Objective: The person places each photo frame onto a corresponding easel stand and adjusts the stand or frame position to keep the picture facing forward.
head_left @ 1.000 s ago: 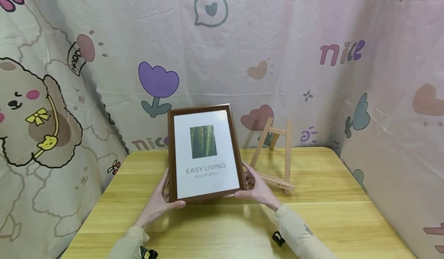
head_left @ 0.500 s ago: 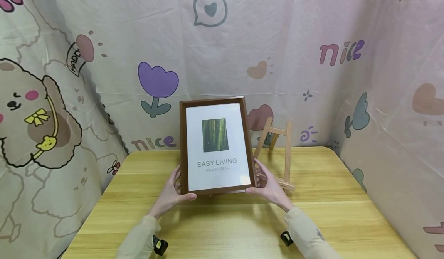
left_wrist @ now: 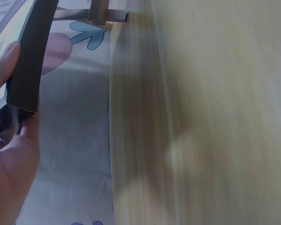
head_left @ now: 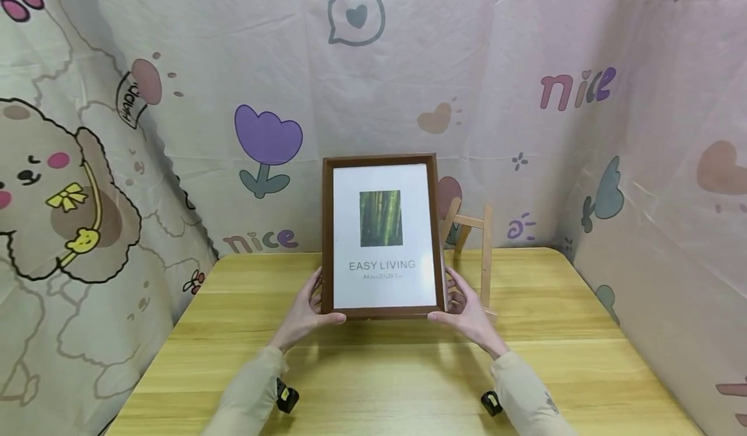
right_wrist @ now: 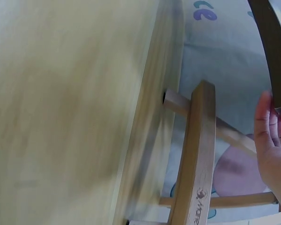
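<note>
A brown picture frame (head_left: 328, 235) with a white insert, a green bamboo picture and the words "EASY LIVING" is held upright, raised over the table. My left hand (head_left: 306, 313) grips its lower left corner, thumb across the front and fingers behind. At the lower right corner, my right hand (head_left: 467, 311) grips it the same way. The left wrist view shows the left thumb on the front of the picture frame (left_wrist: 32, 56). Right behind the picture frame stands a small wooden easel (head_left: 486, 254), its left part hidden. Its ledge (right_wrist: 194, 154) appears close by in the right wrist view.
The wooden table (head_left: 373, 377) spreads out in front and to both sides. A printed cloth (head_left: 373, 85) hangs behind it and along both sides. Dark wrist cameras, the left one (head_left: 286, 396) and the right one (head_left: 491, 403), sit below the sleeves.
Both hands have carried the picture frame right and slightly up, toward the back. Its earlier tilt has straightened, and it now covers more of the easel.
</note>
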`<act>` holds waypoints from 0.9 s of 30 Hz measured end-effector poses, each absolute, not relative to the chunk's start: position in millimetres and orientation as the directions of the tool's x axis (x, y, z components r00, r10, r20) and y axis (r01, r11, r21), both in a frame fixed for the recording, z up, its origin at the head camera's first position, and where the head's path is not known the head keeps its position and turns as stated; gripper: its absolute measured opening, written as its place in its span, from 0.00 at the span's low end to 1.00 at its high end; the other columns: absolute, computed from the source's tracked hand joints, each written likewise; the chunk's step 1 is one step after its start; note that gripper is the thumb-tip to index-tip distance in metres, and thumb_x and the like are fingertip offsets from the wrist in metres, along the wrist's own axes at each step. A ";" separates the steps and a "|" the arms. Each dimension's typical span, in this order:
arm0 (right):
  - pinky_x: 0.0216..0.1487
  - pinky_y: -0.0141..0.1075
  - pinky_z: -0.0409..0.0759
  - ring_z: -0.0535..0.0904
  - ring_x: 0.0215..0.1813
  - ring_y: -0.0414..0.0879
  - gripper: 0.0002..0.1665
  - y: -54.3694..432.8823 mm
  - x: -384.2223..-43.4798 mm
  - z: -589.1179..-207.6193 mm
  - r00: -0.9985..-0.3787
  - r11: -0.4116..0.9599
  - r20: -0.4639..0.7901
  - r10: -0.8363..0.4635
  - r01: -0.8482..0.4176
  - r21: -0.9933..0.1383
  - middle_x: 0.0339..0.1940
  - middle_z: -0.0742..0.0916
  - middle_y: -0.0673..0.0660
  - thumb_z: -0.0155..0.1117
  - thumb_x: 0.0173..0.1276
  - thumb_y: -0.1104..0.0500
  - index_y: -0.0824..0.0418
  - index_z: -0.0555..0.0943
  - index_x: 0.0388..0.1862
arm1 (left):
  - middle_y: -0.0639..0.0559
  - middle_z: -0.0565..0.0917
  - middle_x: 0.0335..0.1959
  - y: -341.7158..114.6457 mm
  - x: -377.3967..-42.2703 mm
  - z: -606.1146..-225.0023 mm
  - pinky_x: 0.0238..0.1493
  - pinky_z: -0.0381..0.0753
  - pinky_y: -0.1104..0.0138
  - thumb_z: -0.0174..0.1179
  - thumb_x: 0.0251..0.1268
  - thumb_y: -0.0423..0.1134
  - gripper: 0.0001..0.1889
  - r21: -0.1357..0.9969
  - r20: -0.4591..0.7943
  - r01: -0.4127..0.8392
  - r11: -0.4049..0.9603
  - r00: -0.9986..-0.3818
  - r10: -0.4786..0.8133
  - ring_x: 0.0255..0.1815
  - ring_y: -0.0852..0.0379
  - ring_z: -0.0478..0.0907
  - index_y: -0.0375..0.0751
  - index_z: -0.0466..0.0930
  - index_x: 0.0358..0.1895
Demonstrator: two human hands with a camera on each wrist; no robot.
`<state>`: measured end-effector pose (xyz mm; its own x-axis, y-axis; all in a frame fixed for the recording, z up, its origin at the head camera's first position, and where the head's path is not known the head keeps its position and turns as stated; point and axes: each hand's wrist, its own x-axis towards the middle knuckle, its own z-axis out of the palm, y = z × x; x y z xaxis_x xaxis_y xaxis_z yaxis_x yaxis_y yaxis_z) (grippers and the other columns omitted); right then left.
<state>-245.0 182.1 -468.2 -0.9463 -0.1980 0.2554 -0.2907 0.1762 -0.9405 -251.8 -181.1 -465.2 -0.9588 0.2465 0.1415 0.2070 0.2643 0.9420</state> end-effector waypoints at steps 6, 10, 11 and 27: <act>0.50 0.25 0.82 0.78 0.45 0.36 0.64 189.4 -242.3 -464.9 -0.968 0.256 0.207 -0.143 -0.238 -0.937 0.61 0.74 0.66 0.80 0.53 0.65 0.58 0.52 0.83 | 0.31 0.45 0.82 -171.2 -262.4 -464.3 0.74 0.65 0.47 0.77 0.51 0.37 0.64 0.951 0.153 0.219 0.219 -0.947 0.282 0.79 0.27 0.51 0.42 0.35 0.83; 0.51 0.25 0.81 0.78 0.44 0.35 0.64 194.2 -241.4 -463.2 -0.967 0.284 0.222 -0.128 -0.250 -0.926 0.65 0.73 0.67 0.80 0.54 0.65 0.57 0.52 0.83 | 0.31 0.47 0.82 -164.9 -268.9 -462.8 0.76 0.61 0.48 0.78 0.51 0.37 0.64 0.949 0.145 0.216 0.228 -0.946 0.290 0.80 0.29 0.50 0.43 0.35 0.83; 0.50 0.25 0.81 0.78 0.44 0.35 0.63 195.2 -241.6 -463.3 -0.964 0.284 0.235 -0.126 -0.262 -0.922 0.65 0.73 0.67 0.79 0.54 0.65 0.57 0.52 0.83 | 0.31 0.48 0.82 -163.2 -270.8 -462.5 0.76 0.61 0.48 0.78 0.51 0.37 0.64 0.949 0.149 0.221 0.227 -0.944 0.295 0.80 0.29 0.51 0.44 0.35 0.83; 0.44 0.25 0.82 0.78 0.43 0.33 0.64 214.2 -240.5 -462.7 -0.930 0.278 0.363 -0.057 -0.364 -0.889 0.54 0.76 0.65 0.77 0.54 0.72 0.61 0.49 0.83 | 0.38 0.43 0.84 -130.0 -300.7 -459.7 0.77 0.62 0.43 0.75 0.56 0.39 0.61 0.887 0.226 0.349 0.304 -0.900 0.374 0.79 0.29 0.56 0.43 0.35 0.83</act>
